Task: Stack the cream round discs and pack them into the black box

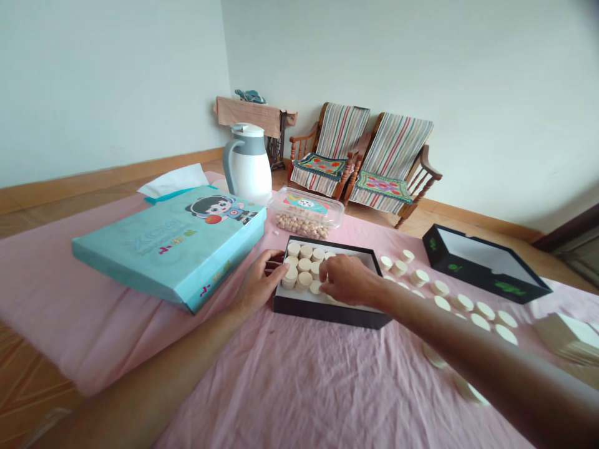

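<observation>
A black open box (327,317) with a white inside lies before me, its left part filled with upright stacks of pale round wooden discs (304,279). My left hand (261,277) clasps the box's left wall, fingers on the outer side and thumb over the rim beside the nearest stack. Inside the box, my right hand (349,279) points down with its fingers curled together around pale discs, which it mostly hides. More stacks of discs (463,302) stand in rows on the cloth to the right, partly covered by my right forearm.
A light-blue carton (173,243) lies left, tissue (171,181) behind it. A white-and-grey jug (253,168) and a clear tub of small beige pieces (306,215) stand behind the box. At right are a black lid (486,265) and pale flat pieces (568,337). Two chairs (388,165) stand beyond.
</observation>
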A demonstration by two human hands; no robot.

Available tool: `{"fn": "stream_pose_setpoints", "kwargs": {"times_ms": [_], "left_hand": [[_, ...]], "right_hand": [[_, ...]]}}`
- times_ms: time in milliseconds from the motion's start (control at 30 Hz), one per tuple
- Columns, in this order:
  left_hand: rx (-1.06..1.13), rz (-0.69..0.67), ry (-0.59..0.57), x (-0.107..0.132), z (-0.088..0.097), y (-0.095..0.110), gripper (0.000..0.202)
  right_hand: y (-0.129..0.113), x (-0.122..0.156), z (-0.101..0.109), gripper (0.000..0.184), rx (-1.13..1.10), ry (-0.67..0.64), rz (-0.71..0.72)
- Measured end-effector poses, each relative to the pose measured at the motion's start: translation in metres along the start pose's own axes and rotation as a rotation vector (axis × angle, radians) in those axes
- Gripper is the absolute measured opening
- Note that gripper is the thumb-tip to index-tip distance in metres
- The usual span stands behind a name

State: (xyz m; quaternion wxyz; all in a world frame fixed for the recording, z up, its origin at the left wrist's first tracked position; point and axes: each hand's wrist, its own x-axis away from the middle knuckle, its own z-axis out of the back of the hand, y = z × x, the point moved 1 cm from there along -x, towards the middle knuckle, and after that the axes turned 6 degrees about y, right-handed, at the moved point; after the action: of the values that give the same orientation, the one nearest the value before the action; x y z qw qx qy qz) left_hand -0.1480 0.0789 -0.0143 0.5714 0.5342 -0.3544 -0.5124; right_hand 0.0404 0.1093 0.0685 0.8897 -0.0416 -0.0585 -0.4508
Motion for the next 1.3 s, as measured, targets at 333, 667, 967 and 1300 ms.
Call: {"fn": "stream_pose_setpoints", "kwargs": {"times_ms": [333,667,967,1300], "left_hand": [[-0.031,-0.010,0.005,0.000,0.001,-0.001,0.043],[-0.016,-0.006,0.016,-0.001,0.000,0.000,0.042],[-0.025,-0.009,0.013,0.000,0.001,-0.001,0.041],[-0.017,0.002,0.015,0.000,0.000,0.001,0.043]], "right_hand": [[-0.013,-0.005,-0.004,0.026,0.144,-0.038,0.087],[-0.011,-0.009,-0.007,0.037,0.124,-0.090,0.091],[-0.017,-0.013,-0.010,0.037,0.157,-0.097,0.110],[0.010,-0.007,0.009,0.022,0.027,-0.065,0.127]]}}
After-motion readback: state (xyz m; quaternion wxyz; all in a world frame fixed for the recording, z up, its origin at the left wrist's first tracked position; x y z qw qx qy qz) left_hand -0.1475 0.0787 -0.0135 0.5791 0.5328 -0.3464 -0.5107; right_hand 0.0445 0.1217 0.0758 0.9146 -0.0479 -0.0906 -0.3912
